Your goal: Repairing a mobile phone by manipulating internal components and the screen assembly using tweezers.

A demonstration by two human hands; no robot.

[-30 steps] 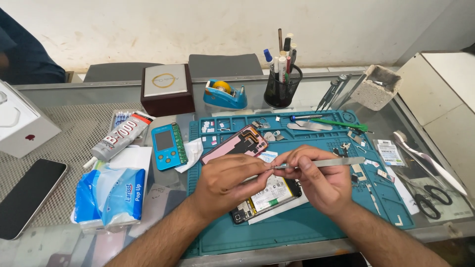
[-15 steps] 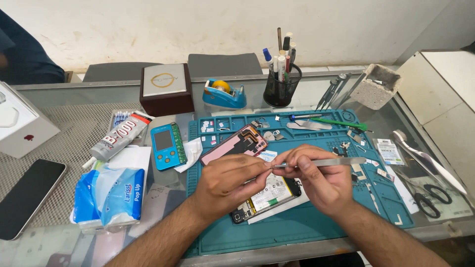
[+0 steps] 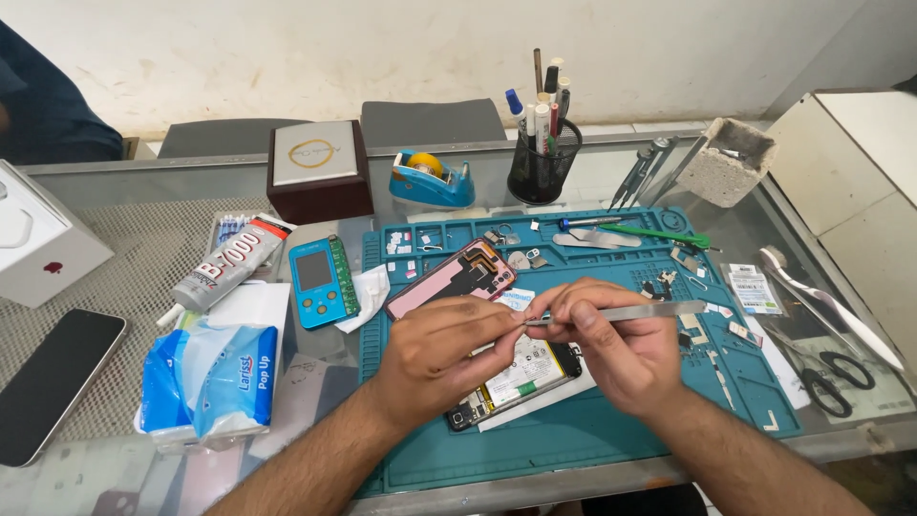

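- Metal tweezers point(image 3: 626, 311) are pinched in the fingers of the right hand point(image 3: 621, 354), tips meeting the left fingertips.
- The left hand point(image 3: 444, 349) is closed on something too small to tell.
- An opened phone point(image 3: 516, 377) lies beneath both hands on the teal mat point(image 3: 611, 440); a pink back cover point(image 3: 449, 277) lies just beyond.

- Metal tweezers point(image 3: 626, 311): slim, silver, lying almost level, tips pointing left where the fingers of both hands meet, just above the opened phone.
- Opened phone point(image 3: 521, 377): back removed, pale battery and dark circuit parts exposed, lying flat and slanted on the teal repair mat point(image 3: 611, 440), partly covered by the hands.
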